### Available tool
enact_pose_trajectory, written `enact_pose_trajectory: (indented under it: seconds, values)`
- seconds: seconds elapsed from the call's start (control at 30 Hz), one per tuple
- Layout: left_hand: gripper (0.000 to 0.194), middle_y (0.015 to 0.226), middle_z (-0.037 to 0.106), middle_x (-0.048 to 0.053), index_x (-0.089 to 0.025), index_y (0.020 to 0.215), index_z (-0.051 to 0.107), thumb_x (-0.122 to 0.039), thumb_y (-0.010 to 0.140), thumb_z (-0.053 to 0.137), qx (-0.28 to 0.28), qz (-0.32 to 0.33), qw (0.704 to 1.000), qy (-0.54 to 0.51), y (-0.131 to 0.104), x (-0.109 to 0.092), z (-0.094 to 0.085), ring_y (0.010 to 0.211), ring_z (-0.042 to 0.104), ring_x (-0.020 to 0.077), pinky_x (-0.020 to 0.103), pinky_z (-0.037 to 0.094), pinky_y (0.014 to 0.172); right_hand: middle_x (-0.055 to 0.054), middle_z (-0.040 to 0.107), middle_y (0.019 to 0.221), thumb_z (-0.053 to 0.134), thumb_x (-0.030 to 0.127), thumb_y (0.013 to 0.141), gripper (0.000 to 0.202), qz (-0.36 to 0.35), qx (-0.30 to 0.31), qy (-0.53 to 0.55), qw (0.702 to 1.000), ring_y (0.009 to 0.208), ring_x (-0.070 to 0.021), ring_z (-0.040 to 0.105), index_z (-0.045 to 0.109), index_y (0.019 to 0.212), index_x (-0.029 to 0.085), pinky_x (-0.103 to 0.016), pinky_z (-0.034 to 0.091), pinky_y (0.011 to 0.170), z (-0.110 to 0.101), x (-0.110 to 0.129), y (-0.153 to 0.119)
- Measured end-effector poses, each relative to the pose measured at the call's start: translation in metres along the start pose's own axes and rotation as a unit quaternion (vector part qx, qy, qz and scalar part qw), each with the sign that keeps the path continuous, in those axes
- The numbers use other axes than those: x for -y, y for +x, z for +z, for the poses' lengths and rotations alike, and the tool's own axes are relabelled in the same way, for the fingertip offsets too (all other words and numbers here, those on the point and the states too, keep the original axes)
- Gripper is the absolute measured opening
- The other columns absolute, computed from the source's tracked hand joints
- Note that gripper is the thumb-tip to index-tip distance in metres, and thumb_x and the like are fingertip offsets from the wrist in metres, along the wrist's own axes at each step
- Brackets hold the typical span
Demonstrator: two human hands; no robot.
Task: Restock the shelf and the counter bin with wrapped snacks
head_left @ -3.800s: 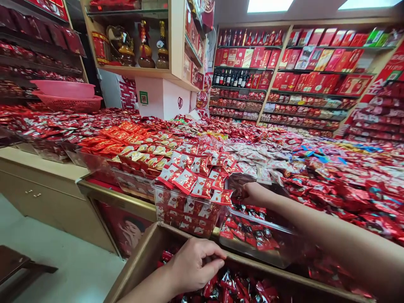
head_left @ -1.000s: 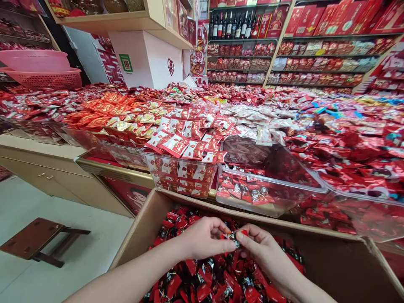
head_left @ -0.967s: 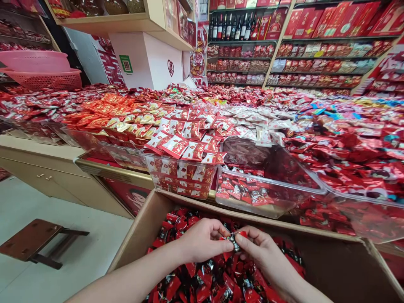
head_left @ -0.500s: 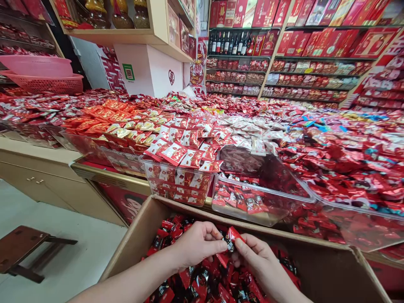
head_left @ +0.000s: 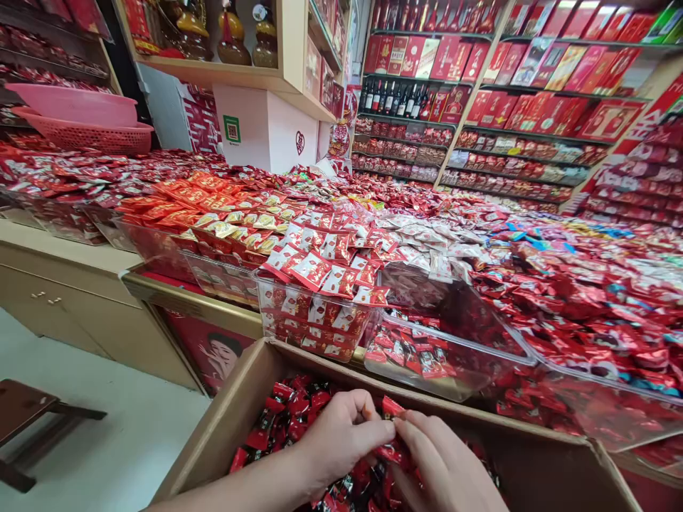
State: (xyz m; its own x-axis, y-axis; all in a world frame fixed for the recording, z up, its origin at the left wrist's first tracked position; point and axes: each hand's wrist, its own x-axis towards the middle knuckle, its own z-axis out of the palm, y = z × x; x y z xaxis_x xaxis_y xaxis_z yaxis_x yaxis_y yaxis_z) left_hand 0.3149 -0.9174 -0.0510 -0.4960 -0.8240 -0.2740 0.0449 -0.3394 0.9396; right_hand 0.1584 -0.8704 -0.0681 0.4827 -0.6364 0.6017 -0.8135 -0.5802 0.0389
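Over an open cardboard box [head_left: 213, 434], my two hands meet with fingertips close together. My left hand [head_left: 341, 437] is closed in a pinch at a red-and-black wrapped candy [head_left: 391, 407], its thumb pointing right. My right hand [head_left: 445, 455] curls round the same candy from the other side, fingers bent; more red wrappers show beneath it. The hands hide much of the held candy. Below them lies a heap of loose wrapped candies [head_left: 288, 416], red and black, filling the left and middle of the box.
Behind the box stand a clear bin [head_left: 314, 331] heaped with red-and-white packets and a lower-filled clear bin [head_left: 421, 370]. Loose sweets spread over the counter beyond. A wooden stool [head_left: 37, 419] is on the floor at left. Pink baskets [head_left: 80, 117] sit at the far left.
My right hand has moved in nearer to my left and its fingers now cover more of the candy. The view has shifted slightly, with the scene sitting lower.
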Motion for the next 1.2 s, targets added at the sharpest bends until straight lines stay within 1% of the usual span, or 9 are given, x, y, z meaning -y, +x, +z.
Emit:
enact_pose_trajectory:
  seconds: [0.07,0.2,0.3,0.37,0.43,0.5,0.73,0.87,1.2]
  values:
    - [0.027,0.054,0.050,-0.004,-0.015,0.060,0.046,-0.038,0.071,0.055,0.058,0.020,0.997,-0.049,-0.005,-0.008,-0.002,0.052,0.045,0.0072,0.019,0.033,0.052,-0.010,0.065,0.088,0.045,0.015,0.079,0.022,-0.026,-0.025,-0.016,0.999,0.077,-0.0177,0.062,0.050,0.100,0.013,-0.025,0.054,0.065,-0.019,-0.004,0.007]
    - [0.036,0.064,0.061,0.005,-0.013,0.068,0.052,-0.045,0.079,0.042,0.138,0.038,0.988,-0.050,-0.007,-0.017,-0.008,0.059,0.057,0.0127,0.023,0.037,0.058,-0.006,0.065,0.084,0.047,0.027,0.079,0.021,-0.002,-0.073,-0.040,0.997,0.074,-0.0142,0.063,0.052,0.098,0.018,-0.020,0.051,0.062,-0.074,-0.027,0.039]
    - [0.030,0.065,0.063,0.004,-0.015,0.065,0.049,-0.042,0.077,0.047,0.129,0.020,0.991,0.016,-0.002,-0.011,-0.010,0.056,0.056,0.0112,0.023,0.039,0.058,-0.004,0.064,0.080,0.051,0.032,0.077,0.019,0.163,-0.094,-0.094,0.978,0.065,-0.0147,0.061,0.052,0.092,0.020,-0.023,0.046,0.055,-0.094,-0.064,0.082]
    - [0.025,0.068,0.063,0.003,-0.016,0.067,0.049,-0.039,0.074,0.050,0.115,0.007,0.990,0.079,0.002,-0.005,-0.011,0.058,0.055,0.0114,0.024,0.040,0.058,-0.002,0.063,0.070,0.052,0.031,0.075,0.014,0.179,0.055,-0.100,0.977,0.059,-0.0143,0.059,0.052,0.084,0.020,-0.023,0.042,0.051,-0.085,-0.095,0.112]
    - [0.021,0.070,0.063,0.002,-0.016,0.069,0.054,-0.036,0.073,0.050,0.095,0.019,0.980,0.174,0.003,0.000,-0.012,0.061,0.054,0.0119,0.023,0.039,0.058,-0.003,0.063,0.069,0.049,0.027,0.075,0.009,0.157,0.253,-0.129,0.946,0.064,-0.0162,0.058,0.052,0.077,0.019,-0.024,0.039,0.053,-0.062,-0.125,0.135]
    - [0.021,0.067,0.062,0.000,-0.016,0.072,0.059,-0.035,0.073,0.049,0.073,0.048,0.958,0.273,0.002,0.003,-0.013,0.060,0.052,0.0116,0.022,0.038,0.056,-0.004,0.062,0.068,0.052,0.023,0.070,0.005,0.126,0.326,-0.125,0.928,0.064,-0.0165,0.057,0.053,0.070,0.018,-0.024,0.036,0.053,-0.036,-0.148,0.149]
    - [0.021,0.069,0.065,-0.002,-0.022,0.085,0.065,-0.031,0.071,0.050,0.102,0.076,0.913,0.388,0.005,0.020,-0.025,0.061,0.054,0.0112,0.018,0.038,0.053,-0.006,0.063,0.073,0.055,0.019,0.068,0.009,0.075,0.424,-0.129,0.893,0.066,-0.0157,0.057,0.059,0.074,0.013,-0.026,0.039,0.057,0.018,-0.171,0.146]
    - [0.023,0.079,0.068,0.000,-0.024,0.090,0.065,-0.033,0.074,0.051,0.148,0.120,0.881,0.432,0.007,0.023,-0.029,0.067,0.059,0.0131,0.019,0.041,0.060,-0.004,0.062,0.082,0.057,0.025,0.072,0.014,0.077,0.452,-0.131,0.879,0.075,-0.0146,0.056,0.058,0.080,0.013,-0.030,0.043,0.068,0.028,-0.175,0.141]
    - [0.023,0.085,0.069,0.003,-0.024,0.096,0.064,-0.029,0.077,0.052,0.214,0.156,0.828,0.495,0.007,0.022,-0.030,0.072,0.062,0.0149,0.019,0.044,0.062,-0.002,0.062,0.075,0.064,0.028,0.066,0.019,0.130,0.520,-0.061,0.842,0.067,-0.0130,0.055,0.060,0.078,0.014,-0.025,0.041,0.057,0.036,-0.179,0.135]
